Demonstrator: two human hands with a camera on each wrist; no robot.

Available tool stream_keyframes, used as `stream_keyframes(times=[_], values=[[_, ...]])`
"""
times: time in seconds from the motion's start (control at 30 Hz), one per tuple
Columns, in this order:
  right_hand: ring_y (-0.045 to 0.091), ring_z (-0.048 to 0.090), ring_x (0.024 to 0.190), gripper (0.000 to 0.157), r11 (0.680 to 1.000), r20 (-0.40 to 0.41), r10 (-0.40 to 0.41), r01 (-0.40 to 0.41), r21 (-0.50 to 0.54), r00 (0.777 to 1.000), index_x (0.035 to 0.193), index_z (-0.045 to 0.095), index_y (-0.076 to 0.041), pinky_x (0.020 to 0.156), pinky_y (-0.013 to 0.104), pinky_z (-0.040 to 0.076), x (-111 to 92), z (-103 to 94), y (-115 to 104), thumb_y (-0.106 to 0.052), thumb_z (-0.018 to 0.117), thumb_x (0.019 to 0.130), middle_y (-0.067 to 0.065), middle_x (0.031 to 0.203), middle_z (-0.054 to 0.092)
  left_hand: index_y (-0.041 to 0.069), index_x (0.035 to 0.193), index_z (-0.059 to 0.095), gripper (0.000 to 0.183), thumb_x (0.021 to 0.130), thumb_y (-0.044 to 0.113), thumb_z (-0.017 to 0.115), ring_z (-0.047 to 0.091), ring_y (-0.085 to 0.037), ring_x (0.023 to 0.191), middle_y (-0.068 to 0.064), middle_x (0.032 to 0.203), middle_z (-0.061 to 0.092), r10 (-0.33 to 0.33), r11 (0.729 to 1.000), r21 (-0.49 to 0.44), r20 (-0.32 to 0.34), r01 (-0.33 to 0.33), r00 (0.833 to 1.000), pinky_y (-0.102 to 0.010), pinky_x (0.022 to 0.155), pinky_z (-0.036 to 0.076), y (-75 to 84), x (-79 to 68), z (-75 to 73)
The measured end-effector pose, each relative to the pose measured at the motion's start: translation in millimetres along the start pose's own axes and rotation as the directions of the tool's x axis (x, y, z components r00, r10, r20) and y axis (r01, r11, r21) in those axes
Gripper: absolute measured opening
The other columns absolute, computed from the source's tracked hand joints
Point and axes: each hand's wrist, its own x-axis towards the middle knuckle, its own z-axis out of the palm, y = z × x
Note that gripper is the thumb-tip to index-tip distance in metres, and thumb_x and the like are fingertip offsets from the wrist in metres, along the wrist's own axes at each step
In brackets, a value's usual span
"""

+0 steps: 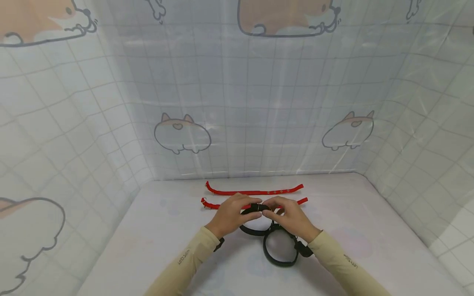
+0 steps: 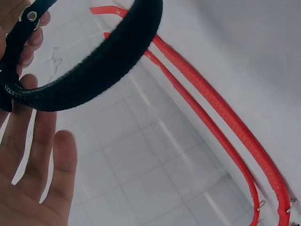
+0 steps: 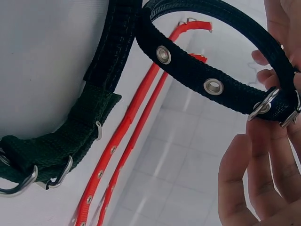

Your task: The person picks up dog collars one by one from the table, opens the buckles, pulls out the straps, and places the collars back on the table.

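Observation:
Both hands meet at the top of a black collar (image 1: 253, 232), which forms a loop. My left hand (image 1: 235, 213) pinches it from the left between thumb and fingers. From the right, my right hand (image 1: 290, 216) grips the same collar by its metal buckle (image 3: 292, 109). Eyelets (image 3: 213, 86) show along the strap in the right wrist view. A second black collar (image 1: 280, 263), also looped, lies on the table just below and touches or nearly touches the first; its metal rings (image 3: 61, 174) show close up.
Two red collars stretch out roughly parallel behind the hands: the farther red collar (image 1: 244, 193) and the nearer red collar (image 1: 211, 205), partly covered by the hands. A tiled, dog-patterned sheet (image 1: 259, 123) rises at the back of the white table (image 1: 159, 230).

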Motion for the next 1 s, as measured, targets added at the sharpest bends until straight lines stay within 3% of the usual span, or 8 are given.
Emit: stream_keyframes(times=[0.13, 0.43, 1.0], values=[[0.009, 0.065, 0.091, 0.023, 1.000, -0.007, -0.004, 0.004, -0.002, 1.000, 0.111, 0.073, -0.026, 0.075, 0.032, 0.057, -1.2, 0.4, 1.3, -0.038, 0.076, 0.092, -0.016, 0.104, 0.070, 0.026, 0.133, 0.068, 0.045, 0.095, 0.051, 0.066, 0.060, -0.009, 0.113, 0.015, 0.125, 0.067, -0.040, 0.999, -0.032, 0.038, 0.041, 0.998, -0.035, 0.094, 0.053, 0.8, 0.7, 0.8], [0.007, 0.065, 0.089, 0.021, 0.999, -0.031, -0.030, 0.029, -0.012, 0.999, 0.111, 0.073, -0.028, 0.075, 0.031, 0.056, -3.2, 2.4, 4.8, -0.036, 0.076, 0.092, -0.019, 0.103, 0.071, 0.023, 0.124, 0.074, 0.036, 0.097, 0.046, 0.066, 0.064, -0.005, 0.109, 0.014, 0.117, 0.071, -0.017, 0.999, -0.035, 0.045, 0.018, 0.999, -0.032, 0.095, 0.052, -1.1, 2.4, 2.4], [0.004, 0.069, 0.080, 0.023, 0.998, -0.069, -0.060, 0.061, 0.003, 0.996, 0.114, 0.071, -0.022, 0.076, 0.035, 0.056, -8.1, 3.7, 5.2, -0.033, 0.074, 0.094, -0.015, 0.100, 0.074, 0.023, 0.118, 0.076, 0.029, 0.094, 0.040, 0.073, 0.061, -0.005, 0.100, 0.016, 0.110, 0.072, 0.004, 0.999, -0.050, -0.042, -0.006, 0.999, -0.030, 0.085, 0.054, -2.8, -2.3, 3.0]])
